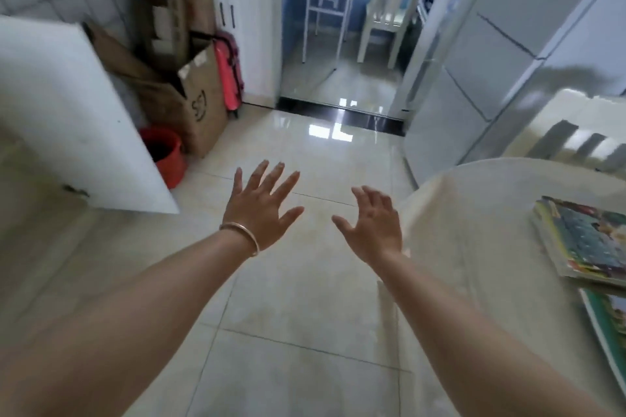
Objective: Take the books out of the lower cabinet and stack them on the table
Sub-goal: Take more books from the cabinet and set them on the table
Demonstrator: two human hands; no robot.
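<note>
Both my hands are stretched out over the tiled floor with fingers spread and nothing in them. My left hand (262,208), with a thin bangle at the wrist, is left of centre; my right hand (371,223) is just right of it, near the table's edge. On the round cream table (481,230) at the right lies a stack of colourful books (586,240), and another green-edged book (609,328) lies closer to me, cut off by the frame. A white cabinet door (67,118) stands open at the left; the cabinet's inside is out of view.
A red bucket (166,156) sits beside the open door, with cardboard boxes (200,101) and a pink suitcase (230,74) behind it. A grey fridge (474,61) stands at the right, a chair back (582,132) behind the table. A doorway ahead shows another table and chair.
</note>
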